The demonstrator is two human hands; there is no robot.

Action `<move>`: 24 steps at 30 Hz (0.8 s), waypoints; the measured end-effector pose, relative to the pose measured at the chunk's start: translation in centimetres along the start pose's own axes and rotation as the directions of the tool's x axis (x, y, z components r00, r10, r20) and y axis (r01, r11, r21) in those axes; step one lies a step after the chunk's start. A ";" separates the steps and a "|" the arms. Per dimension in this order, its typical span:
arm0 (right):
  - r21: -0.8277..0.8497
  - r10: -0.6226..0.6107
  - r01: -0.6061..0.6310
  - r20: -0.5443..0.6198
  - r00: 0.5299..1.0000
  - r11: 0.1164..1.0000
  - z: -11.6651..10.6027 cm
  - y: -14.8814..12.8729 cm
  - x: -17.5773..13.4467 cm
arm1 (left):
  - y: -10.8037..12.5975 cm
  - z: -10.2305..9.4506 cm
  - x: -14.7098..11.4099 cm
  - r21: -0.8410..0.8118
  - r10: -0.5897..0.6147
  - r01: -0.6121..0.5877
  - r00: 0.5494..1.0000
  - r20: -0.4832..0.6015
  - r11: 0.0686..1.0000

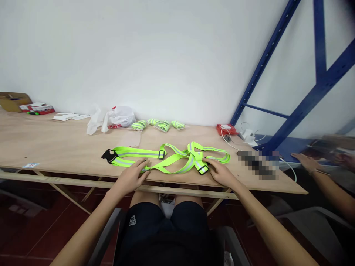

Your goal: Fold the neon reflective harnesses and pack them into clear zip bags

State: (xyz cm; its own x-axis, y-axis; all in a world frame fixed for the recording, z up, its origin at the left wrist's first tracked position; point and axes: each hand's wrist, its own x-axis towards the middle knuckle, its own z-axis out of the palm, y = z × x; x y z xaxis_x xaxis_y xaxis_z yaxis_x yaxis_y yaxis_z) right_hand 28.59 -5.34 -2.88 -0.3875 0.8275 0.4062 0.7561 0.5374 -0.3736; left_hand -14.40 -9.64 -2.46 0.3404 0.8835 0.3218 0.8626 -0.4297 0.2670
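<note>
A neon-yellow reflective harness (179,168) with grey stripes lies spread on the table in front of me. Its black side-release buckle (109,156) is at the left end, and black slider buckles sit along the straps. My left hand (133,176) rests on the lower strap left of centre, thumb and fingers apart. Beside the crossed straps, my right hand (221,173) lies with its fingers stretched out, fingertips touching the webbing near a black slider (203,170). Neither hand appears closed round a strap.
Several bagged reflective bundles (163,126) and a white plastic bag (121,116) stand along the wall. Right are a red packet (226,129), white cables, a pixelated object (257,164) and a blue metal frame (266,55). Another person's hand (305,162) is far right.
</note>
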 end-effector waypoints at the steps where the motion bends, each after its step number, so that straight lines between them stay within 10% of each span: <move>1: -0.052 -0.012 0.014 0.029 1.000 0.999 -0.2 0.0 -0.1 | -0.4 -0.1 -0.1 0.000 0.006 -0.006 1.000 0.006 1.000; 12: -0.301 0.124 -0.119 -0.003 0.992 0.946 -1.6 0.2 0.1 | -5.7 -1.6 -1.3 -0.009 -0.043 0.042 0.998 -0.044 0.999; 24: -0.552 0.250 -0.279 -0.128 0.960 0.786 -2.2 2.4 -1.5 | -6.0 -1.4 -0.8 -0.013 -0.126 0.125 0.982 -0.143 0.992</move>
State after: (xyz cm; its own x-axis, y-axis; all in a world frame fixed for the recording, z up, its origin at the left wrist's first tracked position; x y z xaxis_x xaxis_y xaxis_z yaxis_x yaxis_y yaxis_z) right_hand 32.13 -5.67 -2.57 -0.1150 0.9080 0.4029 0.9933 0.1019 0.0539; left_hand -20.37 -8.01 -3.07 0.1722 0.8947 0.4122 0.8937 -0.3179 0.3167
